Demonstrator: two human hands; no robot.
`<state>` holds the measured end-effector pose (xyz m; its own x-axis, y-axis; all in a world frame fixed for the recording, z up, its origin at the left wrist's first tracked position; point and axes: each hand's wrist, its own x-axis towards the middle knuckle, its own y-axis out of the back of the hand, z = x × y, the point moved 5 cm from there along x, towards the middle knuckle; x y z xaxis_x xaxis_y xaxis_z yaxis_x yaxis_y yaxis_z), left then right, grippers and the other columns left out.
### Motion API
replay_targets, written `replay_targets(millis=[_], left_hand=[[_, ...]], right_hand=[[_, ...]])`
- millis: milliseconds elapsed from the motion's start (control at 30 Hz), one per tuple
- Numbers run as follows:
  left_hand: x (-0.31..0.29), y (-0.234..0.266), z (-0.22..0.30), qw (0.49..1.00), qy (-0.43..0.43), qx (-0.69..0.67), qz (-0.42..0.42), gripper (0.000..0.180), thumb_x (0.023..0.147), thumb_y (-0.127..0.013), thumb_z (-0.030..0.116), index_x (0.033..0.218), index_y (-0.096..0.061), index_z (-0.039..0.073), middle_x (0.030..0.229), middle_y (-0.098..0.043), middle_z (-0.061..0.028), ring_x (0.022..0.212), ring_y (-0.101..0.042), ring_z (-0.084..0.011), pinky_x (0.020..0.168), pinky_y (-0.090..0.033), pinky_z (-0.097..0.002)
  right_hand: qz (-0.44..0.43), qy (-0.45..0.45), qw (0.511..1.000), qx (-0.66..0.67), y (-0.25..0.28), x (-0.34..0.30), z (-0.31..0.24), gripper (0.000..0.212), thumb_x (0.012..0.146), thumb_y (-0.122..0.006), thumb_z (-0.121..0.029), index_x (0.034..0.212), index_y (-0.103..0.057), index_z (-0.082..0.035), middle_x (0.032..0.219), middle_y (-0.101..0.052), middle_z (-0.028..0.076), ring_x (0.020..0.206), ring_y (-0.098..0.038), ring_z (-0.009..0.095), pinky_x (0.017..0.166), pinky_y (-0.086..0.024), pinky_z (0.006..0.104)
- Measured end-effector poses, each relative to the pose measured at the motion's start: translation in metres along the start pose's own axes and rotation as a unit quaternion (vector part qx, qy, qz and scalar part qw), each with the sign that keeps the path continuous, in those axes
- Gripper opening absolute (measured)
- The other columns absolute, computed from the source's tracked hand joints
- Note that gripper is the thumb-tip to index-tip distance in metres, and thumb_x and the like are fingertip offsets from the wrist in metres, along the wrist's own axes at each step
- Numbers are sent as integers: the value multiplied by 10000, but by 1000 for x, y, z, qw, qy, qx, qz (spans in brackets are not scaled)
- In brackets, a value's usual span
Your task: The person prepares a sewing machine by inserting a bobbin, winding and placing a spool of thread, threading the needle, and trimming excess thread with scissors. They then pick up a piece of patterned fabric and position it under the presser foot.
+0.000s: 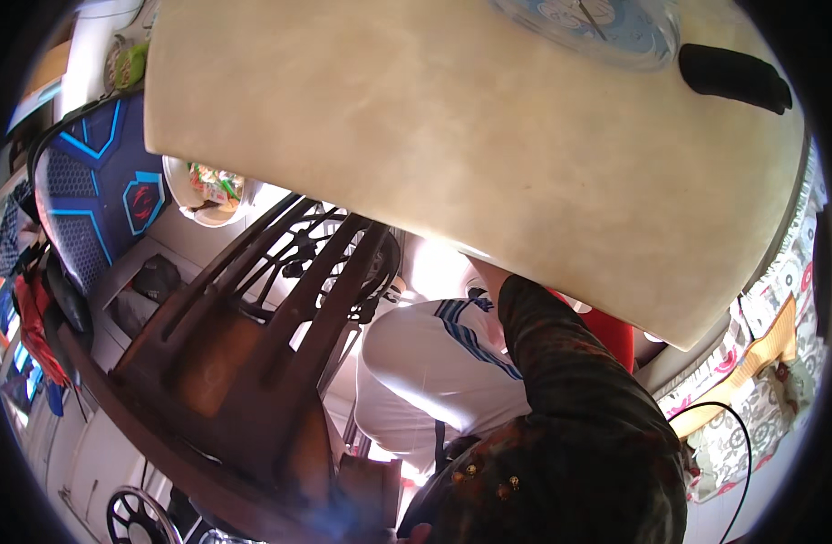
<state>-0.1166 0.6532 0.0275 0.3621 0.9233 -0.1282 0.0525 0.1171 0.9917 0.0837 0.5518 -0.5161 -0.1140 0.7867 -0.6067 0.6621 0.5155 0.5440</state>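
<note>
My right arm, in a dark patterned sleeve (556, 340), reaches forward to the near edge of the cream tabletop (452, 136). Only the wrist of my right hand (488, 275) shows; the tabletop hides the fingers and anything they may hold. My left hand cannot be made out; a small patch of skin at the lower edge is too little to tell. Left of my legs, in white trousers (434, 363), stands a dark brown wooden chair (244, 399) with a slatted back. Something red (611, 337) shows partly under the table, beside my sleeve.
On the tabletop lie a round clear-rimmed clock (606, 27) with a blue face and a black case (733, 77). A white bucket (208, 195) with colourful wrappers stands by the table's left corner, next to a dark blue-lined panel (99, 190). Patterned fabric (751, 426) lies at the right.
</note>
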Motion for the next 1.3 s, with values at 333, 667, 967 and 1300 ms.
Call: replay_targets(millis=[333, 667, 967, 1300], left_hand=[[53, -17, -79, 998, -4, 58, -8, 787, 764, -659, 343, 1412, -249, 163, 1425, -214, -302, 1336, -155, -476, 1042, -43, -643], [59, -24, -102, 998, 5, 66, -13, 787, 764, -657, 334, 1409, -252, 134, 1422, -219, -303, 1330, -169, -480, 1045, -45, -638], [62, -27, -103, 998, 3, 66, -14, 787, 764, -656, 327, 1405, -255, 107, 1419, -224, -303, 1325, -182, -483, 1047, -47, -634], [54, -26, -86, 999, 2, 48, -15, 788, 764, -655, 318, 1402, -258, 78, 1416, -230, -304, 1319, -196, -487, 1050, -49, -629]], right_hand=[[-50, -54, 997, -25, -39, -23, 18, 385, 694, -531, -6, 1072, -539, -81, 1040, -572, 151, 1077, -504, 312, 890, -404, 382], [-96, -72, 991, -57, -60, -32, 25, 391, 708, -529, -20, 1095, -535, -74, 1074, -565, 159, 1112, -486, 318, 918, -394, 385], [-131, -88, 984, -82, -67, -35, 32, 398, 720, -527, -33, 1117, -532, -69, 1105, -559, 165, 1143, -470, 323, 944, -386, 388], [-217, -97, 960, -148, -70, -58, 46, 406, 734, -525, -47, 1140, -527, -63, 1139, -552, 173, 1177, -452, 328, 972, -376, 391]])
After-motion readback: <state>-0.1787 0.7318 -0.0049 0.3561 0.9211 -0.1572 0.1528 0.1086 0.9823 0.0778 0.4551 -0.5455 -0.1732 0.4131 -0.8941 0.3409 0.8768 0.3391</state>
